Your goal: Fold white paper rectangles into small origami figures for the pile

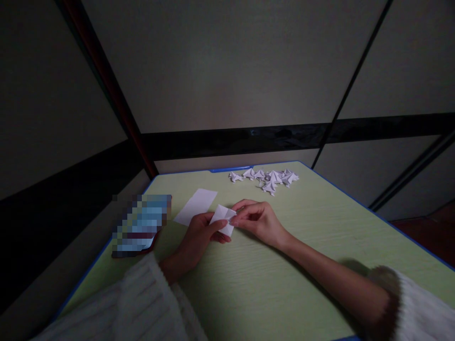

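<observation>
A small square of folded white paper (222, 215) with creases across it is held up between my two hands, above the table. My left hand (202, 232) grips it from the lower left, thumb on top and fingers underneath. From the right, my right hand (258, 220) pinches the paper's right edge between thumb and fingertips. A flat white sheet of paper (197, 206) lies on the table just behind my left hand.
Several folded white paper figures (273, 179) sit in a cluster at the table's far edge. A phone-like device with a blurred screen (144, 222) lies at the left. The pale green table (320, 222) has a blue rim and stands against dark-striped panels.
</observation>
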{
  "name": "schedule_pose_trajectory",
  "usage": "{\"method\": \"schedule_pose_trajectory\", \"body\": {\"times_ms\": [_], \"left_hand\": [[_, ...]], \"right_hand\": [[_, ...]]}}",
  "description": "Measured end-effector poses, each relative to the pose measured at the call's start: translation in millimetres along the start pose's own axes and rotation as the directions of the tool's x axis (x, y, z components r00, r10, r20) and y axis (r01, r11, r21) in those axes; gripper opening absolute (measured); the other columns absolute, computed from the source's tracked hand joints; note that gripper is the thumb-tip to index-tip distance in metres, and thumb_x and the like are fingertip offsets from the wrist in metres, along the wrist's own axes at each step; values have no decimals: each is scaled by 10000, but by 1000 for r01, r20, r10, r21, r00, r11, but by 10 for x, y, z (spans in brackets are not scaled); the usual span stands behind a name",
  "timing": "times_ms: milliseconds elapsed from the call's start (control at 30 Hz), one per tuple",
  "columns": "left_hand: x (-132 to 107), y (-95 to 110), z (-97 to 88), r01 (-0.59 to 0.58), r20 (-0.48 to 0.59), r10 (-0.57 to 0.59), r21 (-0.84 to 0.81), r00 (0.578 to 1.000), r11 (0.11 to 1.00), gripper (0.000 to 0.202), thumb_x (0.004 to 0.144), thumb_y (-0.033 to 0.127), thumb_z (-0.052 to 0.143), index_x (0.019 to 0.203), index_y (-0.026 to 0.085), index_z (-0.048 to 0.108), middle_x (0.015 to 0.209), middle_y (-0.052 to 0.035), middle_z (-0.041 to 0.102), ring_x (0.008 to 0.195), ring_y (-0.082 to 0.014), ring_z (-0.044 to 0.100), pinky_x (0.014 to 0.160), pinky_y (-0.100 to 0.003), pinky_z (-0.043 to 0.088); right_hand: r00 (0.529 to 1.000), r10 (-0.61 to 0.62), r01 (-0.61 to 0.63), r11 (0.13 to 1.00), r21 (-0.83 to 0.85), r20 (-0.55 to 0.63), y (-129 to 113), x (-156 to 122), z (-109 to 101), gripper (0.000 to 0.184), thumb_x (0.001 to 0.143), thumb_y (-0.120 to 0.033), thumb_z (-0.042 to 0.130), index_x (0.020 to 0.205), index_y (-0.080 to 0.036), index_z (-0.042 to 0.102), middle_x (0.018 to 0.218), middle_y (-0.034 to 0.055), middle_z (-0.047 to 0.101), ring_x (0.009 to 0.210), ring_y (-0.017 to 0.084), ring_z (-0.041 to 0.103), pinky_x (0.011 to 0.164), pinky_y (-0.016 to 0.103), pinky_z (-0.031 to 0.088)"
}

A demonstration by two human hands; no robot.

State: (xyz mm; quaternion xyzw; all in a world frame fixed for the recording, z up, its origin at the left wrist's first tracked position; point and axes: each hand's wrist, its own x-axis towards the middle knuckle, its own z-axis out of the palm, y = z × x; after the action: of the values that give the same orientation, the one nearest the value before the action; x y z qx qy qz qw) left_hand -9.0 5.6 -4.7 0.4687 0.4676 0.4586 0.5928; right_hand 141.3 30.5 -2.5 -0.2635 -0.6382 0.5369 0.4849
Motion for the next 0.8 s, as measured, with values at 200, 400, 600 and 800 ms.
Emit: {"method": "schedule_pose_trajectory", "body": {"times_ms": [200, 400, 600, 800], "left_hand": [[5, 7, 2, 73, 30, -70, -123, 997, 990, 93, 617, 205, 577, 650, 120, 590, 502, 15, 612, 410, -85, 552, 424, -176, 413], [-13, 41, -2, 111, 84, -103, -98, 991, 989, 123, 593, 241, 590, 604, 118, 586, 471, 13, 605, 397, -110, 567, 414, -192, 423], [-2, -12, -9, 90, 129, -93, 26, 987, 996, 231, 601, 314, 622, 582, 87, 581, 443, -1, 590, 373, -95, 546, 385, -174, 399], [35, -28, -23, 18, 5, -18, 1, 1000, 1000, 178, 632, 257, 616, 691, 89, 614, 539, 3, 624, 429, -88, 569, 430, -169, 435]], "right_hand": [[999, -13, 13, 1000, -5, 45, 16, 0, -40, 101, 580, -89, 650, 605, -183, 674, 776, 19, 568, 624, 69, 536, 579, 207, 451], [996, 2, -1, 1000, -16, 86, 5, -3, -48, 99, 586, -80, 644, 605, -173, 670, 789, 20, 560, 627, 66, 530, 583, 210, 454], [993, 15, -9, 999, -50, 117, -2, 4, -54, 51, 584, -84, 639, 569, -133, 644, 811, 35, 558, 639, 71, 534, 599, 222, 446], [989, 150, -147, 983, 108, -17, -24, -4, 54, 174, 512, -150, 685, 585, -125, 528, 676, -14, 548, 539, 54, 492, 526, 195, 401]]}}
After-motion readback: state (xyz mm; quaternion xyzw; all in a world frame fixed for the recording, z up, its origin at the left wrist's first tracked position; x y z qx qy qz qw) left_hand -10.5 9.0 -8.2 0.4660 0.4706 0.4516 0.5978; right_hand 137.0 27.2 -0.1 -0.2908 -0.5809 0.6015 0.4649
